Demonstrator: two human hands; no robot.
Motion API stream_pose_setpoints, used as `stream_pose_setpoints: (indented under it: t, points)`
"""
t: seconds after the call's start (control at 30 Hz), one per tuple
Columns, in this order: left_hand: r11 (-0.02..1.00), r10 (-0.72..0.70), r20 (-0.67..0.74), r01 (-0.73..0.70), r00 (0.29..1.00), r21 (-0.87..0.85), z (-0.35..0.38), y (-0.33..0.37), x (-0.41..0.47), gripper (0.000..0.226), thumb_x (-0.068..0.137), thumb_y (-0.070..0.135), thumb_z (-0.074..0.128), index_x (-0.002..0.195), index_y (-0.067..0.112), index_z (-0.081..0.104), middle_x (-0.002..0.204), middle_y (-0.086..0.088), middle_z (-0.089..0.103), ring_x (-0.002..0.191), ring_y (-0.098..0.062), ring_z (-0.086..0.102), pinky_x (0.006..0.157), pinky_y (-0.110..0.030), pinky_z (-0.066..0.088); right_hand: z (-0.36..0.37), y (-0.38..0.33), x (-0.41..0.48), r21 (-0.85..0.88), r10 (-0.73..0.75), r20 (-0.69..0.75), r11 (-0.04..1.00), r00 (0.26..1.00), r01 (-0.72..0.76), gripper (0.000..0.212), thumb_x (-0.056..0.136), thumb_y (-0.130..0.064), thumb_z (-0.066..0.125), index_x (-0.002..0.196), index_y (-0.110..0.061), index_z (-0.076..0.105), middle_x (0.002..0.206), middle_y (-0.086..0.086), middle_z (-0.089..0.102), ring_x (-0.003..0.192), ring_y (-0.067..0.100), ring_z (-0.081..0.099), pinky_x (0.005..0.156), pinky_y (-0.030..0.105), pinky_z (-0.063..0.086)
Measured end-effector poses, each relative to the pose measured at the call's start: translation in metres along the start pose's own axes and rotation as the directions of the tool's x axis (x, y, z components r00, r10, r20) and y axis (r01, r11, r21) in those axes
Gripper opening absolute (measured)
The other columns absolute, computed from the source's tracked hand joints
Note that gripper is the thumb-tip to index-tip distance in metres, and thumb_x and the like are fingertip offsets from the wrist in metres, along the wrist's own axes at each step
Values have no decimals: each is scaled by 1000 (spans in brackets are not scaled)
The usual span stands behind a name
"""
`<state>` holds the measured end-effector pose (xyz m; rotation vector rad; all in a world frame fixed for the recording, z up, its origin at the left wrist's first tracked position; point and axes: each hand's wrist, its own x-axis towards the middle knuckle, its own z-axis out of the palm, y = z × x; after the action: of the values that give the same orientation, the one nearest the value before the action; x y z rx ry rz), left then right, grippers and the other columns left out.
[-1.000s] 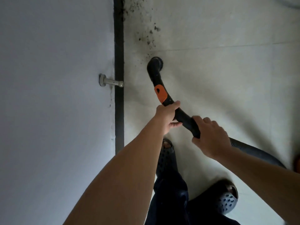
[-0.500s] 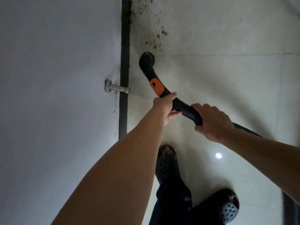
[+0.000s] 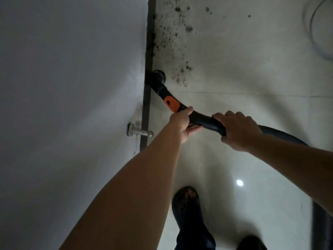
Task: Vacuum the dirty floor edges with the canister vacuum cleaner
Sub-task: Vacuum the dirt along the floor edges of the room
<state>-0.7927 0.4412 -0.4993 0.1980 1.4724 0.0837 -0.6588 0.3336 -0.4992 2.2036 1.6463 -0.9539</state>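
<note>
Mouth of black curved vacuum wand with orange slider (image 3: 172, 103) shifting off pale floor tile (image 3: 243, 73), now touching dark skirting strip (image 3: 148, 51). left hand (image 3: 182, 123), right hand (image 3: 237, 130) both gripping wand. black dirt specks (image 3: 173, 42) lying just ahead, needing pickup.

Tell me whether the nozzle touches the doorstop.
No, the nozzle sits farther along the baseboard, well apart from the doorstop.

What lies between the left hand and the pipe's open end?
Head view: the orange slider sits just ahead of the left hand; beyond it, bare black pipe.
</note>
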Motion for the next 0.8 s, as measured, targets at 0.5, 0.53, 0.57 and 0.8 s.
stream_pose_setpoints:
  t: [0.5, 0.53, 0.57, 0.8]
  points:
    - [977, -126, -43, 132, 991, 167, 56, -33, -9, 33, 96, 22, 58, 118, -1, 48, 109, -22, 64, 86, -32, 69, 63, -38, 61, -8, 51, -51, 39, 34, 109, 998, 994, -39, 64, 84, -33, 64, 142, -31, 36, 113, -1, 53, 102, 24, 53, 82, 36, 42]
    - [971, -154, -39, 158, 987, 177, 61, -39, -12, 34, 96, 23, 57, 118, -1, 49, 107, -21, 65, 85, -31, 70, 64, -37, 61, -10, 59, -57, 33, 29, 124, 999, 992, -34, 63, 85, -33, 64, 142, -32, 36, 113, -3, 53, 102, 23, 53, 82, 35, 42]
    - [966, -181, -30, 183, 983, 183, 67, -44, -14, 35, 96, 24, 57, 119, -1, 50, 106, -20, 66, 84, -30, 70, 66, -38, 61, -13, 67, -61, 21, 21, 134, 999, 991, -24, 63, 85, -35, 63, 142, -34, 36, 114, -4, 53, 103, 21, 53, 83, 34, 43]
    - [967, -75, -14, 76, 997, 242, 114, -11, 6, 43, 92, 29, 62, 120, 0, 50, 107, -19, 66, 70, -27, 69, 63, -35, 61, -37, 100, -26, 75, 109, 115, 990, 987, -118, 60, 84, -30, 64, 138, -32, 39, 115, 1, 53, 105, 26, 52, 85, 38, 42]
